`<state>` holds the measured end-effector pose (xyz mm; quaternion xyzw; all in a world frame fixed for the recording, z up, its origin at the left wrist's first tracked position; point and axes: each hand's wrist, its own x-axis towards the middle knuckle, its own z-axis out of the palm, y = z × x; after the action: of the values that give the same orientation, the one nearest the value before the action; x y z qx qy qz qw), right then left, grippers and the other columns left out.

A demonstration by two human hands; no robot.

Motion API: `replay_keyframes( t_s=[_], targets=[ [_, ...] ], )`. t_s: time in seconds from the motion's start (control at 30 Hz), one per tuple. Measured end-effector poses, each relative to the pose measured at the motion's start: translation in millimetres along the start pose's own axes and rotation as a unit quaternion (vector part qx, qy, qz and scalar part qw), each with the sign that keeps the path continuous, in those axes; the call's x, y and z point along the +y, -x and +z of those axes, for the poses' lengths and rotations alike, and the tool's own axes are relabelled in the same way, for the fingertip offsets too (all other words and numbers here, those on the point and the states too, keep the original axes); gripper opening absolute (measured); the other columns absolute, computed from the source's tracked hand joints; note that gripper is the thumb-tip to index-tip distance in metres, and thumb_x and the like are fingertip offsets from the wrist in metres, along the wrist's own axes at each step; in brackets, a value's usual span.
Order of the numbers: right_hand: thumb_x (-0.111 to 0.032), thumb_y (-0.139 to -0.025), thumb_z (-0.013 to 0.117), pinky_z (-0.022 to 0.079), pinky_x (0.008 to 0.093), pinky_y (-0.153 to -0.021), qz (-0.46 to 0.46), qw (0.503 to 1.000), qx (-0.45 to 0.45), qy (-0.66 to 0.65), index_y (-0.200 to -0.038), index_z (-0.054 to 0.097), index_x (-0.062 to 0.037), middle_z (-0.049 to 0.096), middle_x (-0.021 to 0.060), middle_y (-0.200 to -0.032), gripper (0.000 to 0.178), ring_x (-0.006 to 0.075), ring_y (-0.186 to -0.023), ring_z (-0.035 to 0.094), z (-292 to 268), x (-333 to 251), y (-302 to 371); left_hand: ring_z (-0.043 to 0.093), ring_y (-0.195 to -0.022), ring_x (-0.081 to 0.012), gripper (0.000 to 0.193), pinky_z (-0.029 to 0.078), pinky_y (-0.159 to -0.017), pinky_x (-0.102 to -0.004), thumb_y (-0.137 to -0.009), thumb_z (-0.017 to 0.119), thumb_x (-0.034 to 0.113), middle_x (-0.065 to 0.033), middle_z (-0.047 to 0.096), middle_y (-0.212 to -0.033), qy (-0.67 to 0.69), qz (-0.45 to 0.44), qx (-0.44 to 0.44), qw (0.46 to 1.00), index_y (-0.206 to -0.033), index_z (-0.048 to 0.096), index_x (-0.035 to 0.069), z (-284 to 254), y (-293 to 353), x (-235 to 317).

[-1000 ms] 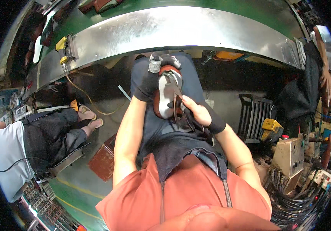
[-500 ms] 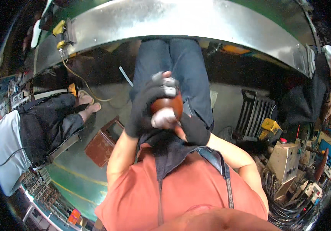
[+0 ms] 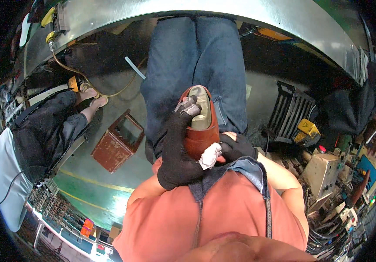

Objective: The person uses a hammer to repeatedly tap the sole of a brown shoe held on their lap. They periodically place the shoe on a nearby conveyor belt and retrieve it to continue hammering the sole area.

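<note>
A brown leather shoe rests over my lap, its opening turned up and its pale insole showing. My left hand, in a black fingerless glove, is closed on the shoe from the left side. Its wrapped fingers bend over the opening's edge onto the insole, and a thick white wrap covers what looks like its thumb near the toe. On the other side, my right hand, also in a black glove, is curled against the shoe's near right side; its lower fingers are partly hidden.
A metal bench edge runs across ahead, with a yellow tool at its left end. A brown stool stands on the floor at left, near another seated person. A control box and cables crowd the right.
The shoe, blurred before, has turned so its opening and insole face up. My left hand has shifted to its left side, and my right hand has moved right. The whole view has tilted slightly.
</note>
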<state>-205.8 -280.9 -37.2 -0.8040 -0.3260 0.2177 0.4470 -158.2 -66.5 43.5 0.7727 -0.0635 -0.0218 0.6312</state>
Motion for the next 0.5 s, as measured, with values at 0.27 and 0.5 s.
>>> replay_keyframes(
  t_s=[0.27, 0.5],
  targets=[
    [-0.018, -0.080, 0.061, 0.051, 0.0397, -0.075, 0.036, 0.997, 0.012, 0.068, -0.094, 0.058, -0.0005, 0.061, 0.0165, -0.092, 0.022, 0.0316, -0.084, 0.061, -50, -7, 20, 0.035, -0.129, -0.0358, 0.086, 0.027, -0.107, -0.0463, -0.069, 0.076, 0.028, -0.0212, 0.037, -0.138, -0.092, 0.044, -0.197, 0.975, -0.137, 0.031, 0.001, -16, -11, -46],
    [-0.033, -0.069, 0.073, 0.052, 0.0405, -0.070, -0.144, 0.976, 0.052, 0.157, -0.075, 0.054, -0.0021, 0.060, 0.0149, -0.091, 0.037, 0.0303, -0.077, 0.061, -69, -1, -10, 0.050, -0.115, -0.0389, 0.047, 0.036, -0.101, -0.0473, -0.077, 0.065, 0.013, -0.0235, 0.051, -0.123, -0.181, 0.051, -0.128, 0.974, -0.119, 0.050, -0.001, -8, 11, -62]
  ],
)
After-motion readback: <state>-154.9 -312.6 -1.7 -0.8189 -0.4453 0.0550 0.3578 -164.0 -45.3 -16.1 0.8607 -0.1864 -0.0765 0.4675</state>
